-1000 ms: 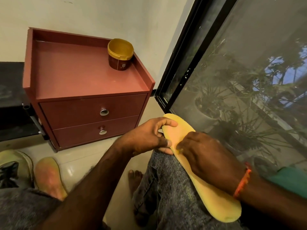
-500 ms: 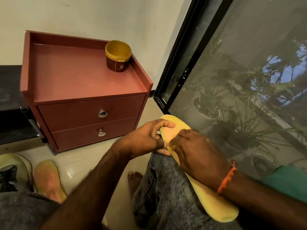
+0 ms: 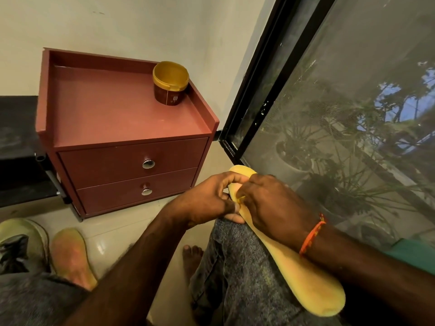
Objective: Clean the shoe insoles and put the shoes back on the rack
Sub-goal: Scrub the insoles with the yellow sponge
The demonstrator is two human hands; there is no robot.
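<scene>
Resting lengthwise on the person's denim-clad right knee (image 3: pixel 237 274), a yellow insole (image 3: pixel 303 281) serves as landmark. Near its toe end, the left hand (image 3: pixel 207 201) curls its fingers round the insole's edge, thumb beneath; the right hand (image 3: pixel 270 205), orange wrist thread (image 3: pixel 312 234) showing, pinches at the surface with bent fingers. Left of the insole, on the floor, lies a second insole (image 3: pixel 71 257) beside a shoe (image 3: pixel 22 243). Beyond stands a red two-drawer cabinet (image 3: pixel 122 128) bearing a yellow-lidded jar (image 3: pixel 170 83).
</scene>
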